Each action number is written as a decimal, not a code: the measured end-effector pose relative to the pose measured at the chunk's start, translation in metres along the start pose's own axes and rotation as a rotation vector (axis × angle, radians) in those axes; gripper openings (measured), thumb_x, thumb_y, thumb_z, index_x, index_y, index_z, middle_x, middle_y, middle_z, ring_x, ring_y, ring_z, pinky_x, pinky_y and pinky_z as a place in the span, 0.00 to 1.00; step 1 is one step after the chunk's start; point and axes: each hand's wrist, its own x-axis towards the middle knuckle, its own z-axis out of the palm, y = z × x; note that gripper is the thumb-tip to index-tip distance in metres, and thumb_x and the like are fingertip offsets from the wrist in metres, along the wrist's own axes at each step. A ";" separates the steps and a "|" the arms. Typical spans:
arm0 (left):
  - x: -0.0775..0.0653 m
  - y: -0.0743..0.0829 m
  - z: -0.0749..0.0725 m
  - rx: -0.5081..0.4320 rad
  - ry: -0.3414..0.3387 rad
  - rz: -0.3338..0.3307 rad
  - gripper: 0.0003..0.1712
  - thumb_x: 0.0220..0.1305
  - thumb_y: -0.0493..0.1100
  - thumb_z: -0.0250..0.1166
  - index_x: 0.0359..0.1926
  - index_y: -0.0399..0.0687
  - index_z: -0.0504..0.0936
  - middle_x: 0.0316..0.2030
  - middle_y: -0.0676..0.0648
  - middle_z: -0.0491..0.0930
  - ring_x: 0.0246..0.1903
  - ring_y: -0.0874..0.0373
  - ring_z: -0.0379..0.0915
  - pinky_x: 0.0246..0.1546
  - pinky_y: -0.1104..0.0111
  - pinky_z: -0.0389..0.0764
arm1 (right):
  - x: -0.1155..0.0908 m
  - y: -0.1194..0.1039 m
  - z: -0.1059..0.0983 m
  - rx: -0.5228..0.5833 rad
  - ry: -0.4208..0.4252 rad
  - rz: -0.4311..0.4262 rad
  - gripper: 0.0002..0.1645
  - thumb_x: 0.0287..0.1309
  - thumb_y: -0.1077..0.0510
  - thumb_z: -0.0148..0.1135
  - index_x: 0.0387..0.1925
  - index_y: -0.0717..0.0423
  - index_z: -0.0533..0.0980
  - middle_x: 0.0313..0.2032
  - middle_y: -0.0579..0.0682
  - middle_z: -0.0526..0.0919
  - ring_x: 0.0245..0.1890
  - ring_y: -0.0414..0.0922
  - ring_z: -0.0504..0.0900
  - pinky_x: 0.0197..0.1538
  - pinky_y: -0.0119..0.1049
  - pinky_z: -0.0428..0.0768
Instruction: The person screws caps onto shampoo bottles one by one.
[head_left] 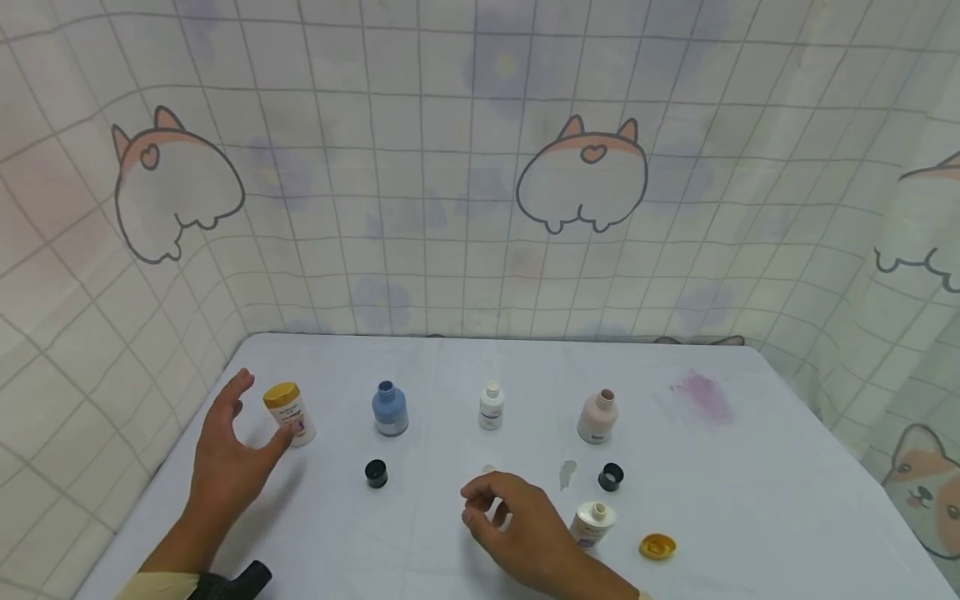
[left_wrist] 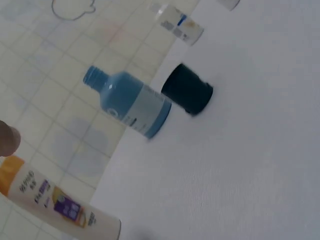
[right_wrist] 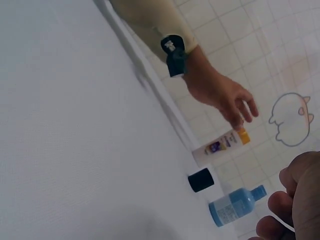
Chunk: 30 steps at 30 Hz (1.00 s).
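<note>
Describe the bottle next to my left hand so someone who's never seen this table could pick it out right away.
On the white table, go to the left end, to your left hand. Beside its thumb stands a white bottle with purple printing, left of the blue bottle. Among the bottles, it alone wears a yellow cap.

From the head we look forward and down across most of the white table (head_left: 330,517) to the gridded backdrop (head_left: 450,275). At the left wrist we sit low and tilted, nearer the blue bottle (left_wrist: 131,105); at the right wrist, also tilted, we face sideways toward the left hand (right_wrist: 222,97). These 2 views share that bottle, the black cap (left_wrist: 187,90) and the yellow-capped bottle (left_wrist: 62,206).
</note>
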 end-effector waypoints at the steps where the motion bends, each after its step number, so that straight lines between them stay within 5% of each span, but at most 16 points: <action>1: -0.002 0.007 -0.001 -0.005 0.031 0.032 0.48 0.53 0.47 0.72 0.71 0.58 0.55 0.70 0.60 0.50 0.67 0.47 0.51 0.60 0.43 0.60 | -0.001 0.000 0.000 -0.003 0.008 -0.019 0.09 0.61 0.53 0.61 0.43 0.40 0.74 0.36 0.34 0.76 0.35 0.33 0.75 0.35 0.27 0.80; 6: -0.013 0.038 0.000 -0.024 0.122 0.224 0.39 0.50 0.40 0.73 0.63 0.49 0.67 0.67 0.60 0.58 0.66 0.56 0.53 0.65 0.56 0.59 | -0.006 -0.003 -0.005 0.005 -0.038 0.004 0.10 0.61 0.52 0.61 0.44 0.41 0.74 0.36 0.34 0.76 0.35 0.34 0.75 0.36 0.28 0.80; 11: -0.028 0.062 0.012 -0.036 0.050 0.383 0.33 0.48 0.40 0.74 0.57 0.47 0.73 0.63 0.56 0.66 0.63 0.56 0.60 0.61 0.78 0.59 | -0.010 -0.010 -0.012 0.084 -0.167 0.213 0.13 0.61 0.45 0.60 0.46 0.40 0.74 0.37 0.34 0.77 0.36 0.37 0.76 0.37 0.29 0.79; 16: -0.046 0.079 0.028 -0.058 -0.144 0.391 0.29 0.53 0.49 0.71 0.56 0.59 0.72 0.62 0.60 0.65 0.62 0.60 0.60 0.60 0.77 0.62 | -0.015 -0.014 -0.017 0.096 -0.213 0.314 0.16 0.58 0.41 0.61 0.46 0.37 0.74 0.38 0.33 0.76 0.36 0.37 0.75 0.36 0.30 0.78; 21: -0.060 0.091 0.043 -0.117 -0.328 0.371 0.28 0.55 0.57 0.68 0.56 0.66 0.70 0.61 0.62 0.67 0.61 0.63 0.61 0.59 0.68 0.68 | -0.019 -0.019 -0.026 0.080 -0.231 0.286 0.15 0.58 0.41 0.60 0.46 0.35 0.74 0.39 0.33 0.77 0.36 0.36 0.75 0.36 0.30 0.78; 30: -0.075 0.106 0.064 -0.211 -0.562 0.311 0.30 0.55 0.59 0.67 0.58 0.73 0.68 0.57 0.67 0.70 0.53 0.66 0.69 0.52 0.57 0.76 | -0.025 -0.029 -0.040 0.076 -0.261 0.349 0.17 0.57 0.39 0.60 0.48 0.33 0.73 0.41 0.33 0.76 0.37 0.37 0.75 0.37 0.30 0.78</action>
